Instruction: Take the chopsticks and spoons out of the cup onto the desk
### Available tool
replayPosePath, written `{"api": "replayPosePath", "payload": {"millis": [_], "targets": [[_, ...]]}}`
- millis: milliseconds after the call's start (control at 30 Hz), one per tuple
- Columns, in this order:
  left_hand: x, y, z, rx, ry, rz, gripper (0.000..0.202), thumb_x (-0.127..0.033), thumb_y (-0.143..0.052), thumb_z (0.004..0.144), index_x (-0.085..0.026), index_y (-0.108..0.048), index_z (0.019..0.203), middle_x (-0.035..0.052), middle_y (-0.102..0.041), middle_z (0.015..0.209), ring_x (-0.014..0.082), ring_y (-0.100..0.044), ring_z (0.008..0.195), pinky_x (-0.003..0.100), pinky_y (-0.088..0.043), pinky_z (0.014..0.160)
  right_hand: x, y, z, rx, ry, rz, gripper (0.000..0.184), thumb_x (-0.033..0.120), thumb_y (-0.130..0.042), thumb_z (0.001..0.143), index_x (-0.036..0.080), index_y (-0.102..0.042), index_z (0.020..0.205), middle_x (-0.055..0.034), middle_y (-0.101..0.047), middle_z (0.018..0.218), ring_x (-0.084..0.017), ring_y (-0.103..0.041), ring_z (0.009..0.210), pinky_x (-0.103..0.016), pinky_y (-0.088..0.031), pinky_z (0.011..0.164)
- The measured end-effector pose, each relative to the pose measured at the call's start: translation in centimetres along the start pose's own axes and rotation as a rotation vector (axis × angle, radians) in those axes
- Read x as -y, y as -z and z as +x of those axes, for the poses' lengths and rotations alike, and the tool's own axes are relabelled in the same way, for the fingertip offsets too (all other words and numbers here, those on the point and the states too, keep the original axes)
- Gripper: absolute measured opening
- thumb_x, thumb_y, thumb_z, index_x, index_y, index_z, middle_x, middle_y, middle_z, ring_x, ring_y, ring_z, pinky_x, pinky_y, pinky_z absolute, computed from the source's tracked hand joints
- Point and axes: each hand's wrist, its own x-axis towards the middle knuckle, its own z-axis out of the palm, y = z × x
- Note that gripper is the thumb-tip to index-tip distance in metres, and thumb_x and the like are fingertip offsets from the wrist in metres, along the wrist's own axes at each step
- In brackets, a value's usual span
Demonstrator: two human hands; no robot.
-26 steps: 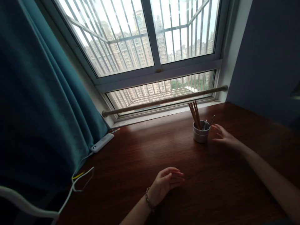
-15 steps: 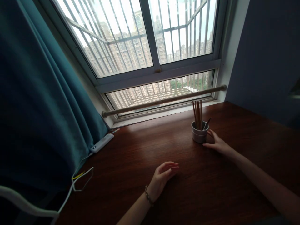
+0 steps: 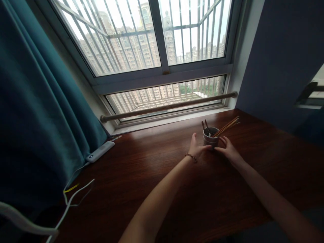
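A grey cup (image 3: 210,140) stands on the brown wooden desk, near its far right part. Several thin wooden sticks (image 3: 227,126) lean out of it to the right, while two shorter dark-ended ones (image 3: 205,125) lean left. My right hand (image 3: 230,150) is curled against the cup's right side, thumb low and fingers near the rim. On the other side, my left hand (image 3: 198,145), with a beaded bracelet (image 3: 191,157) at the wrist, has its thumb at the cup's lower left and its fingers spread away from the thumb.
A white power strip (image 3: 100,152) lies at the desk's left edge by a teal curtain (image 3: 50,84). White cables (image 3: 68,206) run over the left corner. Beyond the desk is a barred window with a horizontal rail (image 3: 169,106); a dark wall rises at right.
My left hand has moved forward and right to the cup. The long sticks stood upright and now lean right, with the shorter ones on the left. My right hand stays at the cup's right side.
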Motion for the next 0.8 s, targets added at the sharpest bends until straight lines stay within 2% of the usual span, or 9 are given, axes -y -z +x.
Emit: {"api": "replayPosePath", "payload": {"millis": [67, 100, 200, 333, 433, 533, 600, 700, 800], "targets": [[-0.4, -1.3, 2.2, 0.020, -0.018, -0.103, 0.122, -0.032, -0.089, 0.038, -0.006, -0.022, 0.137, 0.0274, -0.022, 0.145, 0.0351, -0.020, 0.136, 0.047, -0.016, 0.112, -0.3, -0.7, 0.0, -0.023, 0.011, 0.031, 0.106, 0.042, -0.071, 0.049, 0.011, -0.018, 0.136, -0.0164, -0.024, 0.145, -0.027, -0.023, 0.135, -0.041, -0.021, 0.113], [-0.4, -1.9, 3.0, 0.049, -0.038, -0.161, 0.123, -0.030, -0.090, 0.036, -0.006, -0.023, 0.136, 0.0280, -0.025, 0.143, 0.0358, -0.024, 0.134, 0.048, -0.019, 0.111, -0.5, -0.9, 0.0, -0.024, 0.027, 0.047, 0.104, 0.042, -0.071, 0.051, 0.011, -0.019, 0.135, -0.0165, -0.024, 0.145, -0.027, -0.023, 0.135, -0.041, -0.022, 0.113], [0.0, -3.2, 4.4, 0.095, -0.086, -0.246, 0.117, -0.026, -0.090, 0.036, -0.007, -0.027, 0.134, 0.0244, -0.045, 0.128, 0.0332, -0.045, 0.120, 0.047, -0.034, 0.103, -1.2, -1.0, 0.1, -0.013, 0.093, 0.091, 0.098, 0.041, -0.071, 0.055, 0.013, -0.020, 0.134, -0.0171, -0.025, 0.144, -0.026, -0.025, 0.134, -0.042, -0.021, 0.113], [1.0, -3.9, 3.8, 0.017, -0.147, -0.243, 0.117, -0.026, -0.088, 0.044, -0.013, -0.021, 0.139, 0.0187, -0.051, 0.123, 0.0294, -0.051, 0.112, 0.046, -0.038, 0.100, -1.4, -0.5, -0.4, 0.016, 0.142, 0.122, 0.092, 0.038, -0.072, 0.059, 0.015, -0.023, 0.134, -0.0158, -0.026, 0.144, -0.024, -0.023, 0.135, -0.042, -0.017, 0.113], [0.5, -2.8, 2.3, -0.008, -0.206, -0.234, 0.113, -0.025, -0.086, 0.050, -0.018, -0.019, 0.141, 0.0148, -0.052, 0.123, 0.0274, -0.052, 0.112, 0.045, -0.038, 0.101, -0.9, -0.6, -1.2, 0.098, 0.124, 0.176, 0.083, 0.037, -0.071, 0.066, 0.019, -0.026, 0.134, -0.0129, -0.026, 0.145, -0.022, -0.023, 0.135, -0.042, -0.016, 0.113], [-1.5, 0.7, 0.8, -0.038, -0.229, -0.237, 0.110, -0.020, -0.085, 0.051, -0.019, -0.021, 0.140, 0.0125, -0.052, 0.124, 0.0252, -0.052, 0.112, 0.042, -0.038, 0.103, -0.3, -1.1, -2.1, 0.224, 0.133, 0.153, 0.075, 0.037, -0.068, 0.073, 0.021, -0.028, 0.134, -0.0118, -0.029, 0.144, -0.021, -0.023, 0.135, -0.045, -0.015, 0.113], [-3.2, 4.6, -0.2, -0.058, -0.219, -0.267, 0.114, -0.013, -0.084, 0.048, -0.016, -0.018, 0.141, 0.0121, -0.054, 0.119, 0.0243, -0.054, 0.109, 0.038, -0.041, 0.099, 0.1, -1.5, -2.6, 0.293, 0.141, 0.130, 0.071, 0.038, -0.068, 0.075, 0.021, -0.030, 0.132, -0.0124, -0.031, 0.143, -0.022, -0.024, 0.135, -0.047, -0.016, 0.112], [-5.4, 12.3, -1.5, -0.112, -0.205, -0.209, 0.109, -0.008, -0.079, 0.054, -0.018, -0.015, 0.142, 0.0075, -0.059, 0.110, 0.0222, -0.057, 0.101, 0.038, -0.044, 0.093, 0.7, -2.2, -3.3, 0.339, 0.117, 0.161, 0.060, 0.040, -0.067, 0.076, 0.018, -0.039, 0.125, -0.0149, -0.038, 0.137, -0.025, -0.031, 0.131, -0.049, -0.020, 0.110], [-6.7, 20.7, -3.1, -0.189, -0.192, -0.124, 0.100, -0.008, -0.077, 0.059, -0.018, -0.020, 0.140, 0.0025, -0.062, 0.103, 0.0190, -0.059, 0.096, 0.039, -0.042, 0.095, 1.9, -3.8, -3.7, 0.386, 0.108, 0.187, 0.051, 0.041, -0.067, 0.077, 0.016, -0.046, 0.117, -0.0166, -0.047, 0.129, -0.027, -0.041, 0.125, -0.050, -0.027, 0.107]]}}
